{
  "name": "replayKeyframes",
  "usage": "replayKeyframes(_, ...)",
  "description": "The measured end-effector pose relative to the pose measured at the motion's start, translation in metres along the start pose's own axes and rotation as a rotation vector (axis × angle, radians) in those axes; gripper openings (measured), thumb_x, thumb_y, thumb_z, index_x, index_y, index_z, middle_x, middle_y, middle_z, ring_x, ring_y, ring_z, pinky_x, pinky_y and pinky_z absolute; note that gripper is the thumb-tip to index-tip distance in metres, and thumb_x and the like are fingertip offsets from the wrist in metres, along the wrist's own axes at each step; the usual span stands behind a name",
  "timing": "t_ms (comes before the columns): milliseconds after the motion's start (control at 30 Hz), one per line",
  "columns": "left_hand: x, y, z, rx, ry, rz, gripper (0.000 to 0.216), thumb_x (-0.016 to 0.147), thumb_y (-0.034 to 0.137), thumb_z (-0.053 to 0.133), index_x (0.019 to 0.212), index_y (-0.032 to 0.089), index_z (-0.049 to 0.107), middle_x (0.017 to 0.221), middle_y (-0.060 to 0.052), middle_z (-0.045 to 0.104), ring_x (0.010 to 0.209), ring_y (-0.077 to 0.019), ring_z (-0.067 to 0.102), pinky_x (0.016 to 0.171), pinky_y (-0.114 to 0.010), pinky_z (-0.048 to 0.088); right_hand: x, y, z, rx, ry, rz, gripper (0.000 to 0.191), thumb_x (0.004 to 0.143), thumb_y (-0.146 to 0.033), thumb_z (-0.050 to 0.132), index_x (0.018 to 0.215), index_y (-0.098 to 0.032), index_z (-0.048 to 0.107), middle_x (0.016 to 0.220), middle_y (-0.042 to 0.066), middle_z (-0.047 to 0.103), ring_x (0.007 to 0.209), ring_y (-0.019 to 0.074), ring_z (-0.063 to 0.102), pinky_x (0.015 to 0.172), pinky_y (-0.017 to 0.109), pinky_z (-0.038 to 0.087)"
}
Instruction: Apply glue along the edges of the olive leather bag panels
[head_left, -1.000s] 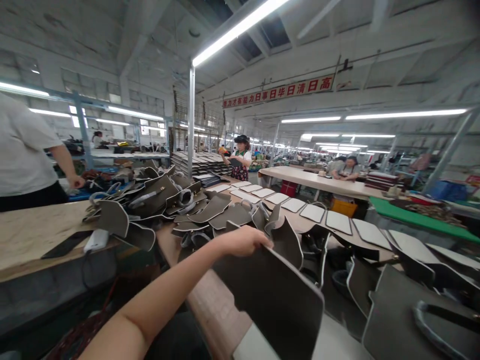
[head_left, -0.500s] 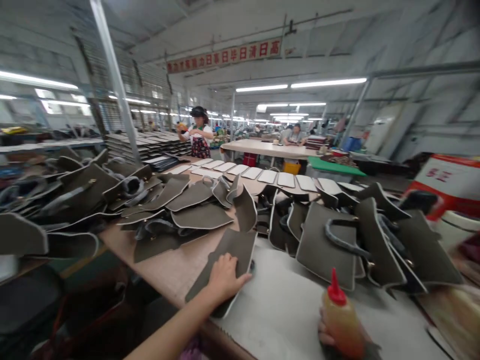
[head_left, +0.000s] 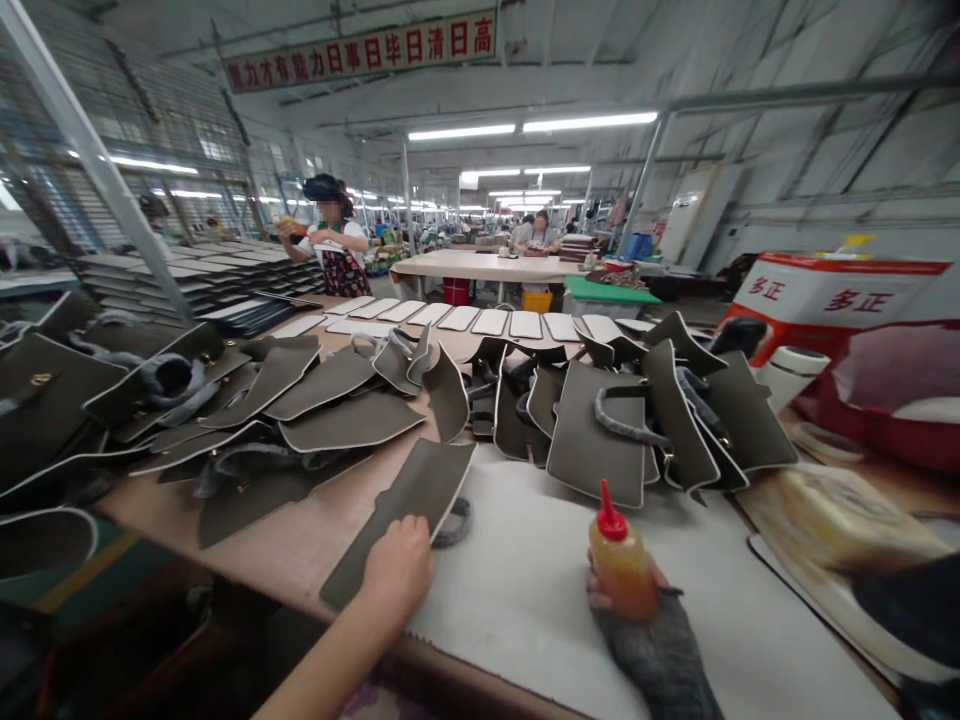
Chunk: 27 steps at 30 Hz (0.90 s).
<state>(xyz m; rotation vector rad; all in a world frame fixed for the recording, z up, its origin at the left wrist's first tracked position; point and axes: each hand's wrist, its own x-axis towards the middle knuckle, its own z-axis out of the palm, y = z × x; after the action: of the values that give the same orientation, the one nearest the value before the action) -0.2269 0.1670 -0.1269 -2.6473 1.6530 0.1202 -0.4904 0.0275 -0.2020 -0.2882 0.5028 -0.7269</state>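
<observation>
My left hand [head_left: 401, 565] is closed at the near right edge of a dark olive bag panel [head_left: 409, 500] with pale edges; the fingertips are partly hidden. A grey wrapped handle [head_left: 454, 522] sticks out from under that panel's right side. In my right hand [head_left: 598, 594] is a squeeze bottle [head_left: 624, 568] of amber liquid, held upright, its red pointed nozzle on top. A dark grey covering reaches from that forearm onto the hand. Beneath the bottle lies a white sheet [head_left: 517, 560] on the table.
Olive bag panels with wrapped handles lie heaped at left [head_left: 232, 400] and stand at right [head_left: 600, 430]. Pale flat pieces [head_left: 457, 318] line the table's far side. A yellowish block [head_left: 855, 515] and a white cup [head_left: 795, 372] are at right. A co-worker [head_left: 337, 240] stands beyond.
The view has swung right. My left hand's fingers, spread flat on the panel before, are now curled at its edge. More of the handle shows beneath. My right hand still holds the bottle.
</observation>
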Motion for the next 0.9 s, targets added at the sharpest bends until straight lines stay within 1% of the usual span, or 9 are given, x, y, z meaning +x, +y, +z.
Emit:
replayKeyframes(167, -0.015, -0.056, -0.054, 0.115, -0.003, -0.150, 0.031, 0.083, 0.019, 0.029, 0.100, 0.020, 0.055, 0.084, -0.006, 0.065, 0.071, -0.0197, 0.059, 0.060, -0.027, 0.039, -0.014, 0.009, 0.007, 0.075, 0.082, -0.080, 0.033, 0.072, -0.037, 0.059, 0.098, -0.017, 0.057, 0.087, 0.011, 0.062, 0.068, 0.0195, 0.054, 0.050, 0.027, 0.041)
replayKeyframes(300, -0.027, -0.110, -0.121, 0.375, 0.299, -0.328, 0.041, 0.086, 0.025, 0.017, 0.117, 0.020, 0.044, 0.091, -0.003, 0.062, 0.071, -0.0167, 0.056, 0.061, -0.025, 0.035, -0.008, 0.007, 0.002, 0.100, 0.095, -0.052, 0.032, 0.069, -0.036, 0.060, 0.093, -0.015, 0.059, 0.082, 0.011, 0.062, 0.063, 0.0194, 0.053, 0.047, 0.027, 0.040)
replayKeyframes(400, -0.027, -0.123, -0.144, 0.595, 0.538, -0.347, 0.044, 0.086, 0.018, 0.013, 0.119, 0.012, 0.041, 0.103, -0.007, 0.057, 0.084, -0.0209, 0.051, 0.069, -0.028, 0.035, -0.004, 0.006, 0.001, 0.092, 0.102, -0.046, 0.035, 0.062, -0.037, 0.064, 0.089, -0.015, 0.060, 0.076, 0.010, 0.062, 0.060, 0.0198, 0.052, 0.044, 0.027, 0.038)
replayKeyframes(467, -0.022, -0.111, -0.133, 0.601, 0.540, -0.280, 0.040, 0.085, 0.015, 0.019, 0.113, 0.011, 0.047, 0.103, -0.010, 0.055, 0.089, -0.0241, 0.048, 0.069, -0.031, 0.036, -0.005, 0.006, 0.003, 0.099, 0.103, -0.038, 0.038, 0.061, -0.038, 0.064, 0.090, -0.014, 0.060, 0.077, 0.011, 0.062, 0.059, 0.0197, 0.052, 0.043, 0.027, 0.038)
replayKeyframes(533, -0.018, -0.081, -0.100, 0.495, 0.447, -0.201, 0.037, 0.083, 0.012, 0.025, 0.108, 0.011, 0.052, 0.096, -0.013, 0.055, 0.088, -0.0256, 0.047, 0.068, -0.033, 0.037, -0.008, 0.007, 0.005, 0.111, 0.120, -0.035, 0.037, 0.063, -0.038, 0.063, 0.091, -0.014, 0.059, 0.079, 0.011, 0.062, 0.060, 0.0192, 0.053, 0.044, 0.027, 0.039)
replayKeyframes(667, -0.022, -0.001, -0.009, 0.164, 0.083, 0.070, 0.035, 0.077, 0.004, 0.033, 0.099, 0.014, 0.058, 0.095, -0.012, 0.056, 0.090, -0.0232, 0.049, 0.076, -0.033, 0.039, -0.014, 0.007, 0.007, 0.115, 0.122, -0.054, 0.030, 0.070, -0.035, 0.058, 0.093, -0.015, 0.057, 0.080, 0.009, 0.061, 0.065, 0.0190, 0.054, 0.048, 0.028, 0.042)
replayKeyframes(733, -0.027, 0.026, 0.022, 0.033, -0.072, 0.130, 0.036, 0.073, 0.000, 0.034, 0.095, 0.015, 0.059, 0.098, -0.011, 0.056, 0.092, -0.0213, 0.050, 0.079, -0.031, 0.039, -0.015, 0.006, 0.006, 0.106, 0.090, -0.064, 0.030, 0.073, -0.036, 0.056, 0.094, -0.015, 0.056, 0.079, 0.008, 0.061, 0.065, 0.0184, 0.054, 0.048, 0.027, 0.042)
replayKeyframes(800, -0.025, 0.038, 0.033, -0.073, -0.123, 0.133, 0.031, 0.074, 0.004, 0.037, 0.095, 0.015, 0.057, 0.097, -0.010, 0.056, 0.093, -0.0200, 0.051, 0.081, -0.030, 0.039, -0.014, 0.006, 0.006, 0.086, 0.074, -0.081, 0.030, 0.074, -0.037, 0.056, 0.093, -0.015, 0.055, 0.077, 0.007, 0.061, 0.064, 0.0176, 0.055, 0.048, 0.026, 0.043)
replayKeyframes(900, -0.012, 0.037, 0.030, -0.186, -0.146, 0.133, 0.022, 0.077, 0.029, 0.046, 0.093, 0.016, 0.053, 0.093, -0.007, 0.056, 0.087, -0.0204, 0.054, 0.077, -0.030, 0.041, -0.012, 0.007, 0.006, 0.058, 0.103, -0.106, 0.028, 0.073, -0.038, 0.056, 0.090, -0.016, 0.055, 0.072, 0.005, 0.061, 0.063, 0.0167, 0.055, 0.049, 0.025, 0.044)
